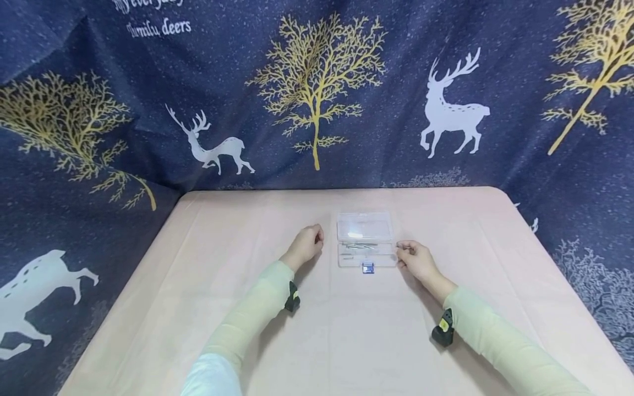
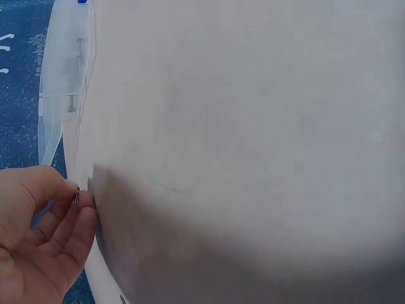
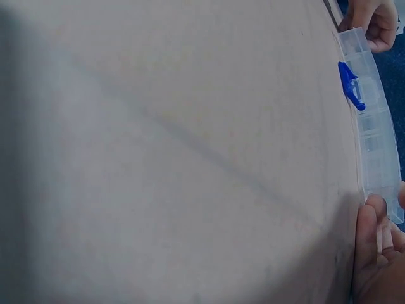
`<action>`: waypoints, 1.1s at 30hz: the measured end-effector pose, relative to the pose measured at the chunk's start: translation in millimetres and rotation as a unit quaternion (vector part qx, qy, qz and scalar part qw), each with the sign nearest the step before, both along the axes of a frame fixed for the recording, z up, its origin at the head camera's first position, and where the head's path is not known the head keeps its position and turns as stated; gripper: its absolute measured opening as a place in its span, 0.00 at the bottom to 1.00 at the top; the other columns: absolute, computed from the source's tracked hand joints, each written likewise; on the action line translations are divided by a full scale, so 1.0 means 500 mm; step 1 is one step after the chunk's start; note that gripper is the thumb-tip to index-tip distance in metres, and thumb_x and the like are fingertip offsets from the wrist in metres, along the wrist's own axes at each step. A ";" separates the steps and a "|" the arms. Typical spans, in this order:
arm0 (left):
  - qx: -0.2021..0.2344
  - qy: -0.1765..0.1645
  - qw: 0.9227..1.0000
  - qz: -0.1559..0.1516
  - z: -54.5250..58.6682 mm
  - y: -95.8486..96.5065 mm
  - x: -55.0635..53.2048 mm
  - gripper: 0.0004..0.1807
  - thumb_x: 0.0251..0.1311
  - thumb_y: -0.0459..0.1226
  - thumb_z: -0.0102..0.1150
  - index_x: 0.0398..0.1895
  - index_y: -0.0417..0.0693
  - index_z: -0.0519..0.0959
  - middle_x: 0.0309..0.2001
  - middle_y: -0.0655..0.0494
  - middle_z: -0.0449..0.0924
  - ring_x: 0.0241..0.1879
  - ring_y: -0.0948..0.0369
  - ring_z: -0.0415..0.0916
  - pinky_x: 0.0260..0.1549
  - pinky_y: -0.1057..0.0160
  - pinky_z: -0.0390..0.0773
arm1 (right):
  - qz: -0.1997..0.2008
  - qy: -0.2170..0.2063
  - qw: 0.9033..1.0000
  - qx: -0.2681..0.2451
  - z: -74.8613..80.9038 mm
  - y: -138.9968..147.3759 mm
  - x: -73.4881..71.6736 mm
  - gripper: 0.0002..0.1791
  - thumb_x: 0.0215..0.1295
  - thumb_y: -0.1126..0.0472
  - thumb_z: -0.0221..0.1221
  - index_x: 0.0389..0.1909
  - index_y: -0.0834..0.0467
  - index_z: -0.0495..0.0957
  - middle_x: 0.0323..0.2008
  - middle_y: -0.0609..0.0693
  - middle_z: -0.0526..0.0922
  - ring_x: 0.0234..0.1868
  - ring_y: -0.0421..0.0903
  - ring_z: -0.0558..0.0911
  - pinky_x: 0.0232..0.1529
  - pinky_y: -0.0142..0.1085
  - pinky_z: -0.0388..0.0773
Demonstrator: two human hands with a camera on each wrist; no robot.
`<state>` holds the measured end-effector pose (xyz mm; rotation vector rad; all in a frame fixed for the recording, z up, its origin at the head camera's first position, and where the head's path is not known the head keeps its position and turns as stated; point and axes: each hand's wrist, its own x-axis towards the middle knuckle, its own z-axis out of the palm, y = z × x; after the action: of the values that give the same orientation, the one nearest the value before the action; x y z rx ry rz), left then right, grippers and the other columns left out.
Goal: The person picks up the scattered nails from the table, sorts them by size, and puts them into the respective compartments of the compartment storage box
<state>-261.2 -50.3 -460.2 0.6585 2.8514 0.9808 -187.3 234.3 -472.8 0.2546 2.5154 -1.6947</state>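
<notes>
A clear plastic compartment box (image 1: 367,263) stands on the table with its lid (image 1: 365,226) tipped back and a blue latch (image 1: 368,268) at the front. Thin metal screws or nails (image 1: 360,246) lie in its back compartment, and a few smaller pieces are at the front left. My left hand (image 1: 306,243), left of the box and apart from it, pinches a tiny thin metal piece (image 2: 77,196) between thumb and fingertips; its exact kind is too small to tell. My right hand (image 1: 417,260) grips the box's right end, with fingers (image 3: 367,231) against its wall.
A pale pink cloth covers the table (image 1: 342,341). Behind it and at the sides hangs a dark blue curtain (image 1: 346,137) with deer and trees. A black wrist device (image 1: 292,297) is on the left forearm and another black device (image 1: 443,328) on the right.
</notes>
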 end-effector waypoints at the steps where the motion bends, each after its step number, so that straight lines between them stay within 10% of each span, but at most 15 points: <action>1: 0.010 -0.003 1.000 -0.002 0.000 -0.001 0.001 0.07 0.55 0.24 0.55 0.28 0.42 0.71 0.29 0.50 0.75 0.31 0.59 0.71 0.34 0.64 0.77 | 0.000 -0.001 1.000 0.002 0.000 0.001 0.000 0.21 0.68 0.66 0.50 0.57 0.75 0.66 0.26 0.49 0.77 0.22 0.34 0.76 0.25 0.23 0.78; 10: 0.130 -0.093 0.986 0.047 0.002 -0.002 0.015 0.04 0.56 0.25 0.57 0.34 0.36 0.76 0.35 0.45 0.79 0.35 0.56 0.76 0.38 0.62 0.80 | 0.002 -0.006 1.000 0.010 -0.001 0.001 0.000 0.22 0.69 0.65 0.49 0.58 0.74 0.65 0.29 0.51 0.78 0.23 0.33 0.76 0.27 0.22 0.79; 19: 0.239 -0.223 0.941 0.092 0.005 0.005 0.023 0.07 0.58 0.25 0.57 0.39 0.34 0.76 0.35 0.49 0.79 0.29 0.63 0.76 0.26 0.70 0.80 | -0.006 0.002 1.000 -0.008 -0.006 0.000 -0.003 0.20 0.68 0.67 0.50 0.56 0.76 0.66 0.25 0.50 0.77 0.21 0.34 0.76 0.24 0.23 0.78; 25: 0.293 -0.265 0.914 0.089 0.007 0.011 0.031 0.09 0.59 0.23 0.54 0.43 0.29 0.74 0.42 0.37 0.80 0.41 0.48 0.82 0.42 0.61 0.84 | -0.004 -0.001 1.000 -0.001 -0.001 0.000 -0.003 0.21 0.69 0.66 0.50 0.57 0.75 0.66 0.24 0.47 0.76 0.22 0.33 0.76 0.25 0.22 0.78; 33: 0.307 -0.283 0.905 0.087 0.022 0.020 0.044 0.10 0.59 0.24 0.54 0.44 0.29 0.74 0.41 0.38 0.80 0.33 0.59 0.81 0.40 0.61 0.84 | -0.002 -0.005 1.000 0.015 0.005 -0.002 0.000 0.21 0.70 0.64 0.49 0.58 0.74 0.66 0.29 0.51 0.77 0.23 0.33 0.76 0.26 0.23 0.78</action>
<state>-239.2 -40.1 -449.0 0.0866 2.1006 1.7770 -187.5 233.3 -470.5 0.2699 2.5358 -1.6543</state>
